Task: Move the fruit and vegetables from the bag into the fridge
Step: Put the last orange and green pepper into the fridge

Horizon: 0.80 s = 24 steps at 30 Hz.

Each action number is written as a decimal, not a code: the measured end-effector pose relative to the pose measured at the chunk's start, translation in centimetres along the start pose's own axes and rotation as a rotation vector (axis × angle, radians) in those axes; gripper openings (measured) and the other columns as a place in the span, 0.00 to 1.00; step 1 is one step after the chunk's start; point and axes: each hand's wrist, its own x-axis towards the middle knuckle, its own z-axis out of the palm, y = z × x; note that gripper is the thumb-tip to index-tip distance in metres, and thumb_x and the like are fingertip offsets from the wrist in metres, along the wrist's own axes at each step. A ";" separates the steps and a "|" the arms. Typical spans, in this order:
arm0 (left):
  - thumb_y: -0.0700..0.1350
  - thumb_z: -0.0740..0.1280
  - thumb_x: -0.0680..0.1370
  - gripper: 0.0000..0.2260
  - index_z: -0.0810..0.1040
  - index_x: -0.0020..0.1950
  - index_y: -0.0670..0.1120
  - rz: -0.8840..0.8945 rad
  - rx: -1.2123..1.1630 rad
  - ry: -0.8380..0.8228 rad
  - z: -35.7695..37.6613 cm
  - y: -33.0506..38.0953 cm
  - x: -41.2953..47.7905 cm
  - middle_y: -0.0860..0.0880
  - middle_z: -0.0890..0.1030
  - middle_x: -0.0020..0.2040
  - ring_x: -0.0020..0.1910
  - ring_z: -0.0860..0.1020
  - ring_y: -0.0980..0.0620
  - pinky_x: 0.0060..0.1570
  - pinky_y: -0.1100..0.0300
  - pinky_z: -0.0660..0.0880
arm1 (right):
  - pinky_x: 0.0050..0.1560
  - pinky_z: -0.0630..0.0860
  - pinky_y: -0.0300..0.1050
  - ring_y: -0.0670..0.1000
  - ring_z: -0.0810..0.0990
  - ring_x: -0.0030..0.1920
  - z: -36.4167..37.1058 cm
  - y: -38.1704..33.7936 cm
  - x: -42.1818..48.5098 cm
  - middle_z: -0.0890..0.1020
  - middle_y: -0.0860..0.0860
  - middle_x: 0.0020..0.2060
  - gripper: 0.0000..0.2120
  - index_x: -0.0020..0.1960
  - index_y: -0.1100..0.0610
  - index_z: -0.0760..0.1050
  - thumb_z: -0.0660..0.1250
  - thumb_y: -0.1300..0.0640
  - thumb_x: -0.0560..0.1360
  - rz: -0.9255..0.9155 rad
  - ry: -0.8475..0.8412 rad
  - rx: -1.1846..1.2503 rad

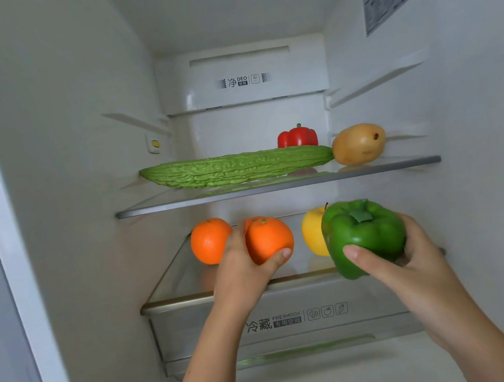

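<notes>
My left hand (244,271) grips an orange (269,239) just above the front of the lower glass shelf (177,290). My right hand (410,254) holds a green bell pepper (364,234) at the shelf's right front. Behind them on that shelf sit a second orange (209,241) and a yellow apple (312,233). The upper glass shelf (275,184) carries a long bitter gourd (236,168), a red bell pepper (297,136) and a potato (358,143). The bag is out of view.
The fridge's white side walls (80,148) close in left and right. A clear crisper drawer (279,320) labelled FRESHBOX sits under the lower shelf. Shelf rails (376,80) stand out higher up on both walls.
</notes>
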 end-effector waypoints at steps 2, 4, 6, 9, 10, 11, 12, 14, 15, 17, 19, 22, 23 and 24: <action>0.49 0.75 0.68 0.35 0.62 0.71 0.47 0.007 -0.034 -0.011 -0.1 0.0 -0.1 0.48 0.69 0.66 0.59 0.66 0.58 0.49 0.73 0.59 | 0.40 0.74 0.31 0.38 0.80 0.44 -0.4 -1.3 0.6 0.80 0.43 0.48 0.27 0.52 0.44 0.72 0.79 0.48 0.56 -0.047 0.015 -0.014; 0.48 0.75 0.68 0.34 0.63 0.70 0.47 0.013 -0.060 -0.009 -0.3 -0.1 -0.1 0.49 0.70 0.65 0.57 0.65 0.60 0.51 0.71 0.60 | 0.43 0.74 0.35 0.39 0.80 0.46 -0.7 -2.7 1.2 0.80 0.44 0.50 0.29 0.52 0.43 0.72 0.75 0.43 0.52 -0.086 0.031 -0.034; 0.47 0.75 0.68 0.35 0.63 0.70 0.47 0.011 -0.081 0.010 -0.3 -0.4 -0.2 0.48 0.70 0.65 0.61 0.67 0.56 0.54 0.67 0.61 | 0.43 0.74 0.34 0.38 0.79 0.47 -0.7 -4.1 2.0 0.80 0.43 0.50 0.30 0.53 0.43 0.71 0.71 0.42 0.52 -0.140 0.025 -0.036; 0.46 0.75 0.67 0.34 0.65 0.70 0.46 0.011 -0.088 0.045 -0.4 -0.8 -0.4 0.48 0.71 0.64 0.64 0.69 0.52 0.58 0.63 0.63 | 0.44 0.76 0.33 0.38 0.79 0.47 -0.2 -6.1 3.3 0.79 0.42 0.50 0.33 0.56 0.44 0.71 0.71 0.40 0.52 -0.218 0.020 -0.071; 0.46 0.76 0.67 0.33 0.66 0.69 0.46 0.020 -0.084 0.060 -0.6 -0.8 -0.5 0.49 0.72 0.63 0.62 0.69 0.53 0.58 0.63 0.63 | 0.45 0.76 0.34 0.38 0.79 0.47 0.1 -6.6 3.8 0.79 0.42 0.50 0.33 0.56 0.44 0.70 0.71 0.40 0.52 -0.234 0.014 -0.079; 0.46 0.76 0.67 0.33 0.67 0.68 0.45 0.035 -0.077 0.078 -0.8 -0.7 -0.7 0.50 0.71 0.61 0.60 0.69 0.54 0.57 0.62 0.64 | 0.46 0.76 0.36 0.38 0.79 0.48 0.5 -7.1 4.4 0.78 0.41 0.50 0.33 0.55 0.43 0.70 0.71 0.39 0.52 -0.243 0.001 -0.083; 0.47 0.77 0.66 0.32 0.68 0.67 0.45 0.054 -0.068 0.099 -1.0 -0.6 -1.0 0.52 0.71 0.59 0.59 0.70 0.55 0.56 0.63 0.64 | 0.47 0.76 0.39 0.40 0.79 0.49 0.9 -7.4 5.0 0.78 0.41 0.51 0.32 0.55 0.42 0.69 0.71 0.39 0.52 -0.246 -0.014 -0.084; 0.50 0.76 0.65 0.30 0.70 0.64 0.45 0.102 -0.054 0.146 -1.9 -0.3 -1.5 0.54 0.72 0.57 0.57 0.71 0.56 0.54 0.66 0.64 | 0.49 0.77 0.43 0.42 0.79 0.50 1.9 -7.8 6.5 0.78 0.43 0.51 0.32 0.54 0.42 0.69 0.72 0.38 0.53 -0.244 -0.028 -0.092; 0.51 0.75 0.65 0.28 0.71 0.62 0.48 0.121 -0.065 0.151 -2.2 0.0 -1.9 0.55 0.73 0.56 0.56 0.72 0.57 0.52 0.68 0.65 | 0.49 0.77 0.44 0.44 0.79 0.50 2.1 -7.7 7.2 0.78 0.45 0.52 0.31 0.54 0.43 0.69 0.73 0.38 0.55 -0.234 -0.023 -0.103; 0.55 0.73 0.65 0.23 0.72 0.57 0.56 0.160 -0.098 0.155 -3.0 0.7 -2.6 0.59 0.75 0.54 0.54 0.73 0.62 0.50 0.76 0.65 | 0.49 0.78 0.44 0.46 0.79 0.50 2.7 -7.4 8.8 0.78 0.48 0.53 0.27 0.55 0.45 0.70 0.74 0.42 0.60 -0.196 -0.028 -0.115; 0.59 0.68 0.64 0.21 0.72 0.55 0.58 0.205 -0.110 0.170 -4.1 1.3 -3.0 0.59 0.76 0.53 0.53 0.73 0.65 0.49 0.78 0.65 | 0.51 0.78 0.47 0.47 0.79 0.51 3.4 -7.1 10.2 0.78 0.48 0.52 0.26 0.57 0.48 0.70 0.74 0.44 0.62 -0.158 -0.046 -0.106; 0.59 0.66 0.66 0.22 0.74 0.57 0.53 0.259 -0.107 0.190 -5.5 2.2 -3.2 0.55 0.77 0.54 0.55 0.74 0.62 0.52 0.71 0.69 | 0.53 0.77 0.48 0.46 0.78 0.50 4.4 -6.8 11.6 0.78 0.43 0.48 0.24 0.56 0.49 0.69 0.74 0.45 0.64 -0.136 -0.067 -0.138; 0.59 0.66 0.66 0.22 0.74 0.57 0.53 0.264 -0.110 0.195 -5.9 2.5 -3.1 0.55 0.77 0.55 0.55 0.74 0.62 0.53 0.69 0.70 | 0.52 0.77 0.47 0.45 0.78 0.50 4.7 -6.6 12.0 0.77 0.42 0.47 0.23 0.55 0.49 0.69 0.74 0.45 0.65 -0.125 -0.080 -0.153; 0.59 0.65 0.66 0.21 0.73 0.57 0.55 0.268 -0.114 0.198 -6.3 2.8 -3.1 0.56 0.77 0.55 0.56 0.74 0.62 0.53 0.69 0.70 | 0.52 0.77 0.46 0.45 0.78 0.50 4.9 -6.4 12.5 0.77 0.42 0.46 0.23 0.55 0.49 0.69 0.74 0.45 0.65 -0.107 -0.095 -0.166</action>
